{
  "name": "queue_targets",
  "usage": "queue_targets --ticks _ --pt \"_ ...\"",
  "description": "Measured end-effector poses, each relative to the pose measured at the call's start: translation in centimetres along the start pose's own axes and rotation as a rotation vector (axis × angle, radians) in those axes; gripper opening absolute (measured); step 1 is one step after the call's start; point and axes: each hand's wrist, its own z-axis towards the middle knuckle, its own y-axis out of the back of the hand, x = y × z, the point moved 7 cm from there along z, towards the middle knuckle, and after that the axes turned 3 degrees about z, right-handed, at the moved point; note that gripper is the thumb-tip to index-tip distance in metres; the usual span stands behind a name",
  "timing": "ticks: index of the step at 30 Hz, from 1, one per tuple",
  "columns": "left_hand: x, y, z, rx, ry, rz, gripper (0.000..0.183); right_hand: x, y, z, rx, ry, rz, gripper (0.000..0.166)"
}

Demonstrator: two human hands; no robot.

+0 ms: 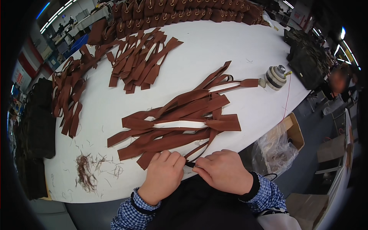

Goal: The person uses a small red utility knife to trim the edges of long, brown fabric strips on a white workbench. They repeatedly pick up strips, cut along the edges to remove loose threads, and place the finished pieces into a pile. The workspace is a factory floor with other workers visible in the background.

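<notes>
At the table's near edge, my left hand (166, 176) and my right hand (222, 171) are close together with fingers curled. A narrow dark piece (190, 164) spans the small gap between them, pinched from both sides. Whether it is part of a strap or a small tool cannot be made out. A brown fabric strap end (146, 159) sticks out beside my left knuckles. Just beyond my hands lies a loose heap of brown fabric straps (184, 135), with flat wide ends and narrow middles, some with loose threads.
More brown straps (138, 60) lie farther back on the white table (218, 49), below rows of brown bags (172, 14). Thread clippings (84, 172) are at left. A weighted metal pot (275, 77) stands right. Dark bags (304, 60) line the edge; a plastic-lined carton (294, 130) sits below. A person (339, 83) is beyond.
</notes>
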Motion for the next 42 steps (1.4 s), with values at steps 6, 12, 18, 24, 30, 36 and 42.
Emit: queue_targets --ticks 6,12,18,24,30,36,42 --pt "0.1 0.0 -0.3 -0.012 0.008 -0.009 0.023 0.3 -0.3 0.4 0.019 0.019 -0.002 0.018" --pt "0.3 -0.2 -0.5 0.02 0.028 -0.012 0.023 -0.5 -0.6 0.0 0.057 -0.038 0.032 0.019" --pt "0.2 -0.2 -0.9 -0.043 0.059 -0.118 0.014 -1.2 -1.4 -0.2 -0.025 -0.004 0.146 0.018" --pt "0.4 1.8 -1.5 -0.034 0.245 -0.26 0.01 -2.2 -0.9 -1.6 -0.118 -0.046 0.157 0.029" --pt "-0.5 2.0 -1.5 -0.015 0.179 -0.171 0.023 -4.1 -3.0 -2.0 -0.338 -0.111 0.295 0.035" --pt "-0.3 1.2 -1.4 0.008 0.173 -0.065 0.031 -3.7 -3.1 -1.8 -0.418 -0.066 0.297 0.032" --pt "0.3 1.4 -1.1 0.047 0.192 -0.087 0.034 -4.1 -3.2 -1.2 -0.515 0.005 0.321 0.03"
